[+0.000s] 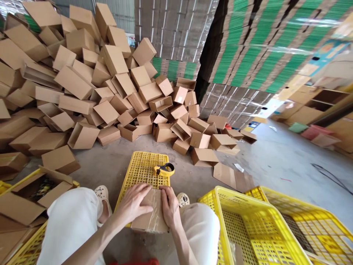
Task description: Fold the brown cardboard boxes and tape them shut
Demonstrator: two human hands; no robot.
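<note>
The left hand [134,203], fingers spread, is resting on the small carton [151,218] atop the yellow crate [138,166], the right hand [170,207], fingers bent, grip unclear, is touching its right edge, and tape [156,207] is already lining the top, an open carton [20,208] at left standing unsealed.

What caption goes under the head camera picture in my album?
Left hand and right hand on a taped box, tape dispenser on a yellow crate, before a mountain of cardboard boxes.
</note>
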